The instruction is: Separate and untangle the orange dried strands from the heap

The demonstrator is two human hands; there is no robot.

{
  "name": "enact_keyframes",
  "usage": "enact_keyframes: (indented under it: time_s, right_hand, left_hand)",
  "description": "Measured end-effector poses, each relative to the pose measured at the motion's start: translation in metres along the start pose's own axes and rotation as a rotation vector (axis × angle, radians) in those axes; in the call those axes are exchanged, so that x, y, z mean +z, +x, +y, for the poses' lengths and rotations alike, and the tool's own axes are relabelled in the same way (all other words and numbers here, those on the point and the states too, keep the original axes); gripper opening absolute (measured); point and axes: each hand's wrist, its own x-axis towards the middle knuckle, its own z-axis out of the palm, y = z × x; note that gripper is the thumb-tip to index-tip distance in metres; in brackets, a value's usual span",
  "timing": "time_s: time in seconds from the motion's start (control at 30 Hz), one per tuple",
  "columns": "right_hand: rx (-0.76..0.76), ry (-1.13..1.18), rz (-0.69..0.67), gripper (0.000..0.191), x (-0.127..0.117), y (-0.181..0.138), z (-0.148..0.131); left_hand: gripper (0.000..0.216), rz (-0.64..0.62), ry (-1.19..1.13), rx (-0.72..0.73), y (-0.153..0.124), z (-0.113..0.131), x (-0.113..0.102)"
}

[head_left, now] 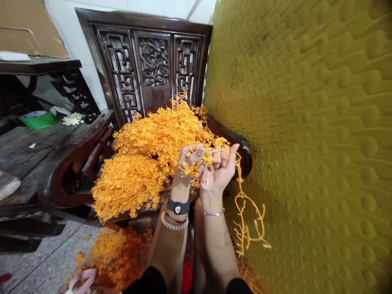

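My left hand [183, 163] is closed, its thumb and fingers pinching the flowery end of an orange plastic plant sprig [209, 157]. Small orange florets stick out between its fingers. Close beside it my right hand [217, 173] is turned palm up, with its thumb raised and its fingers curled round the sprig's stem. From there a bare, branching part of the stem [240, 190] hangs down on the right. Behind both hands a big heap of orange artificial sprigs [165, 130] covers the seat of a dark carved wooden chair [156, 96].
A mustard-yellow textured panel [300, 122] stands upright along the right side. At left is a dark wooden table [18, 143] bearing a green bowl [39, 119] and pale flowers [72, 119]. More orange pieces [118, 255] lie low near the floor, beside a pink strap [82, 279].
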Motion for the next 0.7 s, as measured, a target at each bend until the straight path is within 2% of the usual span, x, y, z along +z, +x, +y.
enact_keyframes:
  time_s: [0.23, 0.43, 0.5, 0.57, 0.7]
  right_hand:
    - [-0.035, -0.073, -0.019, 0.059, 0.006, -0.008, -0.012]
    - [-0.069, -0.216, -0.212, 0.055, 0.011, -0.013, -0.015]
    - [-0.054, -0.328, -0.222, 0.046, 0.008, -0.011, -0.015]
    - [0.023, -0.449, -0.219, 0.038, 0.002, -0.006, -0.016]
    - [0.165, -0.506, -0.251, 0.029, -0.014, 0.003, -0.019]
  left_hand:
    - [0.05, 0.155, -0.074, 0.054, -0.014, 0.01, 0.007]
    - [0.053, 0.192, -0.116, 0.071, -0.006, 0.001, -0.002]
    - [0.052, 0.128, -0.086, 0.091, -0.003, 0.002, -0.01]
    - [0.044, 0.029, -0.028, 0.074, -0.003, 0.009, -0.019]
    - [0.022, -0.151, 0.135, -0.072, -0.01, 0.029, -0.03]
